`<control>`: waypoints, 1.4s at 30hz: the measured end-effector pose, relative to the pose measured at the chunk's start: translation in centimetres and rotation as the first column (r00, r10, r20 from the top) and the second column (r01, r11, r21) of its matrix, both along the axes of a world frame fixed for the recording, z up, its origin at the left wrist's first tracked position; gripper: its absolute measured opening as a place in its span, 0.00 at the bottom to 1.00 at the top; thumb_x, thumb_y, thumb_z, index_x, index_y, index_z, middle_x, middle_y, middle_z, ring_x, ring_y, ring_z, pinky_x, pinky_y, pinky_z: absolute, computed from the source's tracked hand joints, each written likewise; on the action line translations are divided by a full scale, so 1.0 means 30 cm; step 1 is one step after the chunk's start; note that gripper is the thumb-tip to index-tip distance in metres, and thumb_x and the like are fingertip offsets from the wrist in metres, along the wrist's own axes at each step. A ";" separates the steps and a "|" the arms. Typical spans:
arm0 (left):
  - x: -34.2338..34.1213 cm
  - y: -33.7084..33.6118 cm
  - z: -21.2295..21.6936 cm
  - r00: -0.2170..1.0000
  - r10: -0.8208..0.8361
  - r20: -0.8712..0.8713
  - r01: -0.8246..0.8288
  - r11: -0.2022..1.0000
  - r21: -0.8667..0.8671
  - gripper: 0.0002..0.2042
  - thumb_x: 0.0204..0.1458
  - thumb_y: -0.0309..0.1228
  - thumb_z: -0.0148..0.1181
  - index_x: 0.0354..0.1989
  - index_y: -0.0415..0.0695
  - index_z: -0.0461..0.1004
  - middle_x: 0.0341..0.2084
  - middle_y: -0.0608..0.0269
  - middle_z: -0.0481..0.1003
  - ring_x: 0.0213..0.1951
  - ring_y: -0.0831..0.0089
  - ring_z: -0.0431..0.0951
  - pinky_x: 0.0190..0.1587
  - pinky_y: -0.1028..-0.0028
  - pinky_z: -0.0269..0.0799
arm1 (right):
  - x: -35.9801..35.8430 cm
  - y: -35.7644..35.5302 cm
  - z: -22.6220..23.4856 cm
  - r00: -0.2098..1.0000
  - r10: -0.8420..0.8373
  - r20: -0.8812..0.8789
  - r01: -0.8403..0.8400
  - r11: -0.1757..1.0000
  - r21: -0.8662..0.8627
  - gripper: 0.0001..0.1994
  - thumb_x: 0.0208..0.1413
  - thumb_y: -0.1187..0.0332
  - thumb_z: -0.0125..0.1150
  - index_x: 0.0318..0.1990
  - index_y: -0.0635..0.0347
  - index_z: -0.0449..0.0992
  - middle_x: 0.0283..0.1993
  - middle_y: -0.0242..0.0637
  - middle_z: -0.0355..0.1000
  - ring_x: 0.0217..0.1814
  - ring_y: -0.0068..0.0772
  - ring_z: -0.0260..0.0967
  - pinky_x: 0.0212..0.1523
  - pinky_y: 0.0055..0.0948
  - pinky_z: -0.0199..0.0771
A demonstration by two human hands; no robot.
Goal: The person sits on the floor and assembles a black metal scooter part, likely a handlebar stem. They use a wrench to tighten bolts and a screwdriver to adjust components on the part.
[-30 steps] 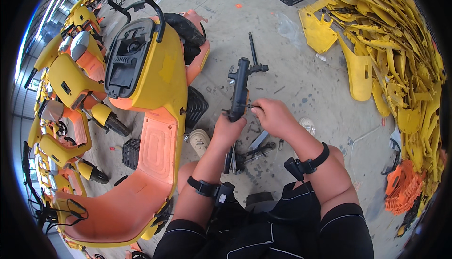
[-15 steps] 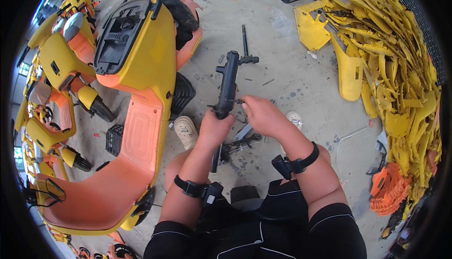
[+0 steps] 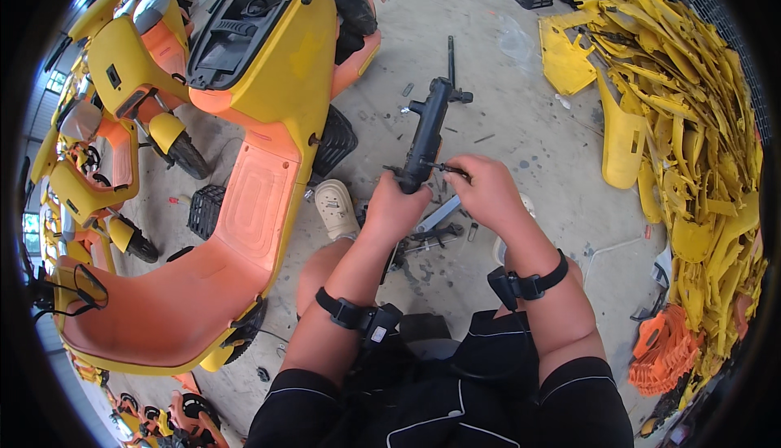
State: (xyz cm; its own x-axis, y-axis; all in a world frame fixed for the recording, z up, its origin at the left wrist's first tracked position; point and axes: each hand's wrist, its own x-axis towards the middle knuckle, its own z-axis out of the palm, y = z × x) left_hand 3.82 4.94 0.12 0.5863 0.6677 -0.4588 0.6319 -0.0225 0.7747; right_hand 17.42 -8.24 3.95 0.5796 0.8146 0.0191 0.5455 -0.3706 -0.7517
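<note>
Over the floor between my feet, my left hand [image 3: 396,209] is wrapped round the lower end of a black tubular part [image 3: 427,131]. The part slants up and away, with short stubs on its side and at its lower end. A pinch of my right hand [image 3: 488,192] holds a thin dark rod-shaped tool [image 3: 458,172], whose exact kind I cannot make out. The tool's tip meets the right side of the tube near its lower end. Beyond the tube, a thin black rod with a bracket [image 3: 452,65] shows at its upper end; I cannot tell whether they are joined.
A yellow and orange scooter body [image 3: 289,147] stands close on my left, with more scooters [image 3: 134,65] behind it. At right lies a tall pile of yellow panels [image 3: 683,122], with stacked orange pieces [image 3: 665,350] nearer me. Loose metal parts [image 3: 431,240] lie below my hands.
The whole view has shifted, so the scene sits farther right. My right hand is slightly farther from the tube, and more of the thin tool shows. My left hand keeps its hold.
</note>
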 end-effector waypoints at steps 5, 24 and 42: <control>0.023 0.009 0.027 0.998 -0.037 -0.058 0.039 0.999 0.036 0.29 0.46 0.44 0.68 0.45 0.29 0.70 0.38 0.39 0.79 0.43 0.49 0.82 0.47 0.60 0.75 | 0.021 -0.007 -0.046 1.000 0.023 0.021 -0.023 1.000 -0.019 0.11 0.62 0.67 0.58 0.47 0.65 0.79 0.46 0.50 0.78 0.48 0.57 0.74 0.49 0.47 0.74; 0.091 0.014 0.026 0.998 -0.047 -0.039 0.049 0.998 0.045 0.30 0.44 0.43 0.68 0.45 0.26 0.70 0.39 0.37 0.78 0.44 0.50 0.82 0.47 0.61 0.75 | 0.080 -0.002 -0.045 0.998 -0.035 -0.043 0.026 0.981 -0.190 0.13 0.59 0.65 0.64 0.46 0.64 0.78 0.41 0.52 0.78 0.43 0.53 0.77 0.44 0.43 0.75; 0.043 -0.050 -0.033 1.000 -0.025 -0.014 0.025 0.999 0.023 0.29 0.46 0.43 0.68 0.46 0.28 0.69 0.39 0.38 0.78 0.43 0.50 0.82 0.45 0.61 0.76 | 0.034 -0.045 -0.033 0.951 -0.047 -0.306 0.043 0.999 -0.020 0.16 0.63 0.59 0.61 0.51 0.60 0.79 0.41 0.48 0.80 0.44 0.51 0.78 0.46 0.41 0.76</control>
State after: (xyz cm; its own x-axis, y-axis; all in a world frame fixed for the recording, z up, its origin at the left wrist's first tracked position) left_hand 5.12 3.43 -0.86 0.5968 0.6633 -0.4516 0.6415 -0.0563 0.7651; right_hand 18.45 -9.60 2.97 0.5919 0.7867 -0.1752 0.2725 -0.3999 -0.8751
